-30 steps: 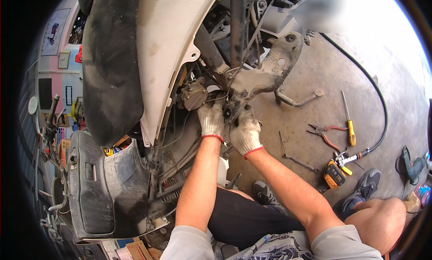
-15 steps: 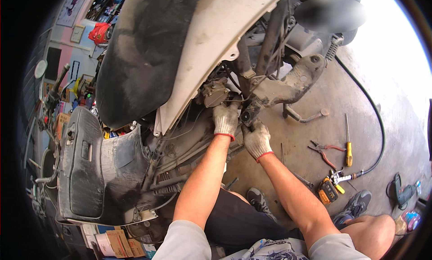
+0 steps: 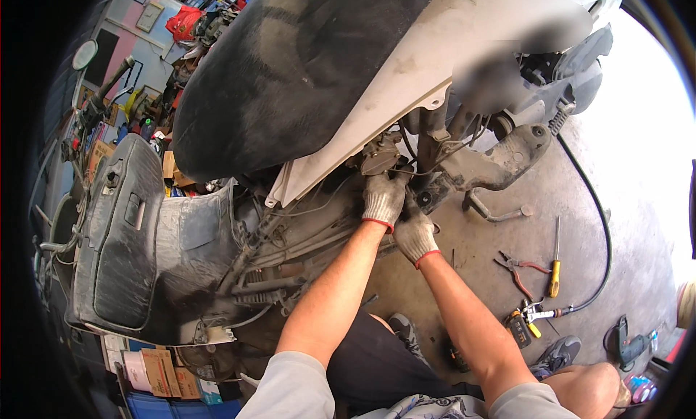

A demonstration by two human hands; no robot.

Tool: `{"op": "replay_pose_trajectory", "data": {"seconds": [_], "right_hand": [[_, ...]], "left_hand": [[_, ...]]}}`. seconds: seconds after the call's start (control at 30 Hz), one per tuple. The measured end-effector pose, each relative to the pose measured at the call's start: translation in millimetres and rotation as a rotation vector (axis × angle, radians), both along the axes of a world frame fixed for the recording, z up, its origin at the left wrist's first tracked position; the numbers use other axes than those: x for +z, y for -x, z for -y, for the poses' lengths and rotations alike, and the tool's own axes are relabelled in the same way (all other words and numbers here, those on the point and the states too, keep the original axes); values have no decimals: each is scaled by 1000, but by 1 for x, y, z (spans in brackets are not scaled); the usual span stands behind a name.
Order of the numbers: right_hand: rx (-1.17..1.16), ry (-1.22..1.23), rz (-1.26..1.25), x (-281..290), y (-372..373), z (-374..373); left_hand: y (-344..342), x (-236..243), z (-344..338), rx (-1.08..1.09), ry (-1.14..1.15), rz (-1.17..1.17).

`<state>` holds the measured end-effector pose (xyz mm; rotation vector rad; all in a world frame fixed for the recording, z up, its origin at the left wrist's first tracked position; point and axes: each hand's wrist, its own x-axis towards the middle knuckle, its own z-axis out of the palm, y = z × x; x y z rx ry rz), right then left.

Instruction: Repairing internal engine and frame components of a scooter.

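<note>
A scooter lies open before me, with a dusty white side panel point(image 3: 384, 93) and a black seat point(image 3: 290, 78). Below the panel's edge, a grimy round metal part, like a carburetor point(image 3: 380, 156), is exposed. My left hand point(image 3: 384, 199), in a white knit glove with red cuff, is closed just under it, beside a dark part. What its fingers grip is hidden. My right hand point(image 3: 416, 234), gloved alike, is close beside it, fingers curled up near a dark metal bracket point(image 3: 426, 199). Its fingertips are out of sight.
On the concrete floor to the right lie red-handled pliers point(image 3: 520, 271), a yellow-handled screwdriver point(image 3: 555, 278), an air gun point(image 3: 535, 314) on a black hose point(image 3: 603, 223), a cordless tool battery point(image 3: 518, 329) and a teal power tool point(image 3: 627, 344). A kickstand point(image 3: 496, 209) juts out. Cardboard boxes point(image 3: 159, 372) stand lower left.
My view has shifted, so the scooter appears further right. My right hand has moved left against the bracket, closer to my left hand. The left stays by the round metal part.
</note>
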<state>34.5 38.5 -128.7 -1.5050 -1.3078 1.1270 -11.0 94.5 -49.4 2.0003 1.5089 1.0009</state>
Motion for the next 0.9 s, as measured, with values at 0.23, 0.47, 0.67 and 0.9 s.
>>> {"op": "replay_pose_trajectory", "data": {"seconds": [0.23,0.47,0.67,0.9], "right_hand": [[-70,-202,105,3,5,-9],[-63,-62,-403,-43,11,-10],[-39,121,0,25,-18,5],[-319,86,-460,6,-45,34]], "left_hand": [[19,-19,-18,6,45,-134],[0,-28,-14,25,158,131],[18,-29,-18,-56,29,331],[11,11,8,56,346,94]]}}
